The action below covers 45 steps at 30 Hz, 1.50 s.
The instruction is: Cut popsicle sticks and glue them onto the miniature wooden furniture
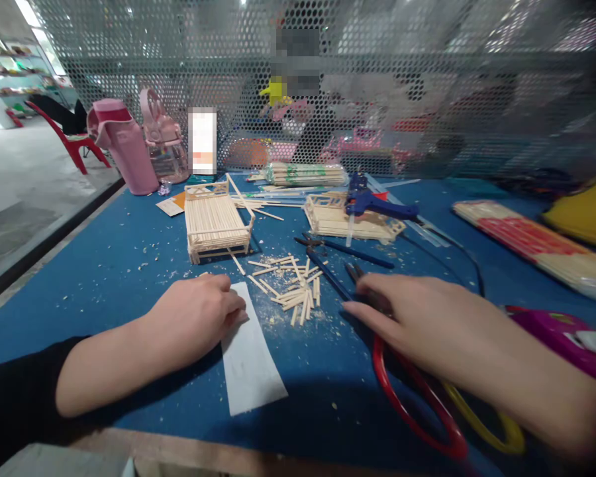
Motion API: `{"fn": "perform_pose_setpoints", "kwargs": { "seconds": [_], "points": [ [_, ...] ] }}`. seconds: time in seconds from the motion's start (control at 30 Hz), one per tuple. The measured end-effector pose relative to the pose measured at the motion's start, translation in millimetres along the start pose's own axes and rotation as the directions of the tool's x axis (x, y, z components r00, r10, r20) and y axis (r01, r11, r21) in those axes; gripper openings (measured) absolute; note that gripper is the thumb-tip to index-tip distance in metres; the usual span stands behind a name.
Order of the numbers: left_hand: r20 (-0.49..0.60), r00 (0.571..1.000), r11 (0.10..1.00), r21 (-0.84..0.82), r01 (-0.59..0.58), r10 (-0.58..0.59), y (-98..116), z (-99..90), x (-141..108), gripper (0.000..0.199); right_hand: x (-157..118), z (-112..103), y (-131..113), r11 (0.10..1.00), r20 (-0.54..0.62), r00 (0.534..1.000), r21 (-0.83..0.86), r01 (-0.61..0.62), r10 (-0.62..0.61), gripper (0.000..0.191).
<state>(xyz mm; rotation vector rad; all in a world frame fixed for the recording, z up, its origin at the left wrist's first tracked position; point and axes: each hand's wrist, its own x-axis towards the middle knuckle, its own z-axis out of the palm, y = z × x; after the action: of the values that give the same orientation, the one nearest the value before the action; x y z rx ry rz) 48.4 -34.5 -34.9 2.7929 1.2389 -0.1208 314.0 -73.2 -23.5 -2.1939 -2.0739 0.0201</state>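
My left hand point(198, 311) is closed, its curled fingers on the left edge of a white paper strip point(252, 371) lying on the table; its thumb is hidden. Blurred by motion, my right hand point(402, 308) grips the dark middle part of scissors point(420, 404) with one red and one yellow loop handle. The tips point away from me. Between the hands lies a loose pile of short cut wooden sticks point(298, 291) among crumbs. Blue-handled cutting pliers point(328, 255) lie just beyond my right fingers.
A small stick-built bed point(216, 222) stands behind my left hand. Further right, a blue glue gun point(377, 204) rests over another stick frame point(322, 225). Bagged sticks point(305, 174), a red-printed pack point(536, 245), a pink bottle point(132, 152) and a purple tool point(556, 334) surround the work area.
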Motion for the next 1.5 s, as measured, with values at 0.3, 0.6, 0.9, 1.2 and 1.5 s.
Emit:
{"fn": "perform_pose_setpoints", "kwargs": {
  "seconds": [0.3,0.6,0.9,1.2,1.5],
  "points": [
    [-0.047,0.999,0.998,-0.059,0.014,-0.017,5,1.6,5,0.027,45,-5,-14,0.999,-0.001,0.999,0.033,-0.038,0.038,0.016],
    [-0.074,0.980,0.983,0.019,-0.185,0.186,24,-0.1,38,0.023,20,-16,-2,0.768,-0.381,0.874,0.640,0.014,0.301,0.032],
    [-0.150,0.987,0.996,-0.051,-0.071,0.063,24,-0.2,66,0.026,21,-3,0,0.681,-0.424,0.877,0.713,0.169,0.226,0.030],
    [-0.010,0.999,0.996,-0.082,0.031,-0.032,43,-15.0,80,0.017,17,9,-6,0.977,-0.613,0.787,0.125,0.175,-0.063,0.025],
    [-0.125,0.987,0.792,-0.610,0.007,-0.104,16,-0.1,62,0.014,20,21,-21,0.977,-0.431,0.896,-0.215,0.016,-0.110,0.032]
  ]
}}
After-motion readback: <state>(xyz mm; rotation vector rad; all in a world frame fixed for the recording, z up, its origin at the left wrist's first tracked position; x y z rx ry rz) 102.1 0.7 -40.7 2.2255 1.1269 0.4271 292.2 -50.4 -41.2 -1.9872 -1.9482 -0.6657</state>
